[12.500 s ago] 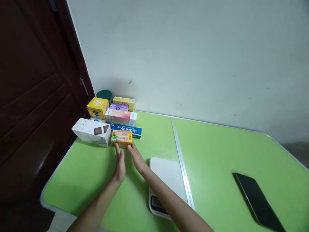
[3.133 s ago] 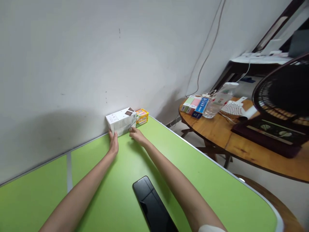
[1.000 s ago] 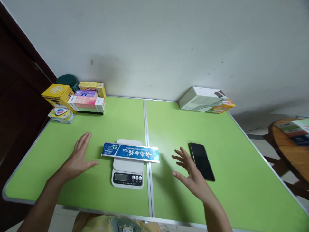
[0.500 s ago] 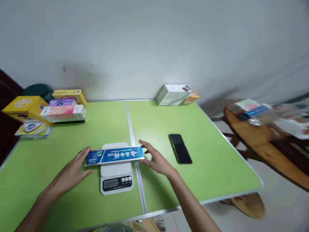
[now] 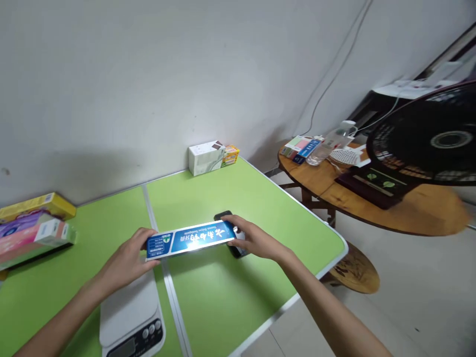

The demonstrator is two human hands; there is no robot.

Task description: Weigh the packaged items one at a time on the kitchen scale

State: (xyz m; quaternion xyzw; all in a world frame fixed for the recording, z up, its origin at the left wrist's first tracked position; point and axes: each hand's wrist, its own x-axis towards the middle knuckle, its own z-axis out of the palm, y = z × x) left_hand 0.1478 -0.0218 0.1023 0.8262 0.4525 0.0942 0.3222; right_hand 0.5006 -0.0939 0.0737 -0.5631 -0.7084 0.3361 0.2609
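A long blue toothpaste box (image 5: pixel 197 239) is held level above the green table, one end in each hand. My left hand (image 5: pixel 128 255) grips its left end between thumb and fingers. At the right end, my right hand (image 5: pixel 256 238) pinches the box the same way. The white kitchen scale (image 5: pixel 130 307) stands on the table below my left hand, partly covered by that hand and forearm. Behind the box's right end lies a black phone (image 5: pixel 238 250), partly hidden by the box and my right hand.
At the table's back edge stand a white box (image 5: pixel 206 157) and an orange box (image 5: pixel 230 155). Several boxes, one yellow (image 5: pixel 61 205), lie at left. To the right, a wooden table (image 5: pixel 420 208) bears a bottle (image 5: pixel 329 144) and a black fan (image 5: pixel 427 134). A wooden stool (image 5: pixel 355 270) stands below.
My view has turned right. The toothpaste box has been lifted off the scale and moved right, over the table near the phone. My left hand has closed on its left end.
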